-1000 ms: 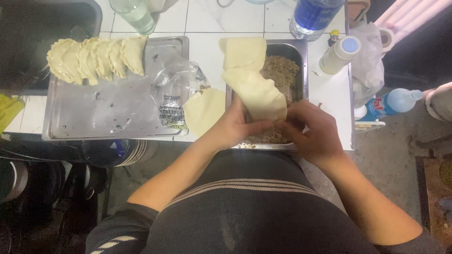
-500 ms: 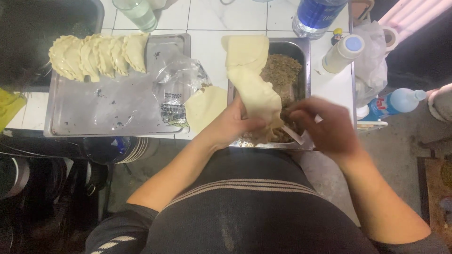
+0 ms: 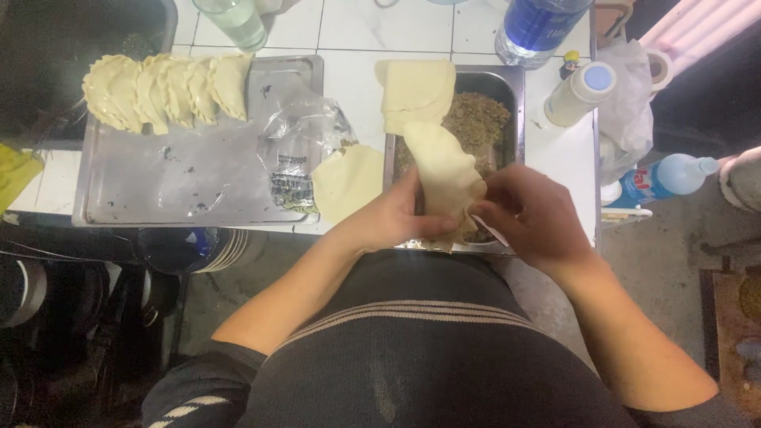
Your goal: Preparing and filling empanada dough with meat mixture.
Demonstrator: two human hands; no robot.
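Note:
My left hand (image 3: 396,218) holds a pale, folded dough wrapper (image 3: 444,170) over the near end of a steel pan (image 3: 514,87) of brown minced filling (image 3: 479,119). My right hand (image 3: 533,214) pinches the wrapper's near right edge. A stack of flat dough sheets (image 3: 416,91) rests on the pan's far left rim. One loose sheet (image 3: 347,182) lies left of the pan. Several finished folded dumplings (image 3: 162,87) line the far left of a flat metal tray (image 3: 174,174).
A crumpled clear plastic bag (image 3: 305,147) lies on the tray's right end. A glass (image 3: 234,20), a blue-capped bottle (image 3: 535,28), a white squeeze bottle (image 3: 579,91) and a blue spray bottle (image 3: 662,178) stand around. Stacked plates (image 3: 214,246) sit under the table's edge.
My right hand has come back from the filling to the wrapper. The wrapper, open and flat before, is now folded over between both hands.

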